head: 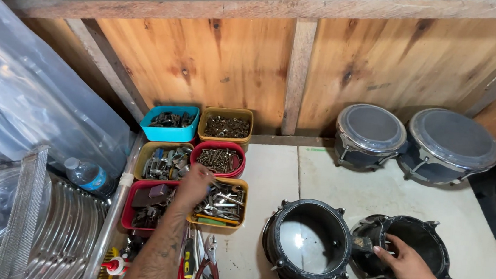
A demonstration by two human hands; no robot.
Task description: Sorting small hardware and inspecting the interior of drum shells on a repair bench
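Note:
My left hand reaches into a yellow tray of wrenches and small metal tools, fingers curled among them; whether it grips one I cannot tell. My right hand rests on the rim of the right shell of a pair of black open drum shells, fingers on the connecting block between the two shells. Both shells stand open end up on the pale table, with lugs around their rims.
Several small trays of screws, nuts and bolts: blue, yellow, red. Pliers and red-handled tools lie near the front edge. A second pair of bongos with heads stands at the wooden wall. Plastic bottle and clear sheeting at left.

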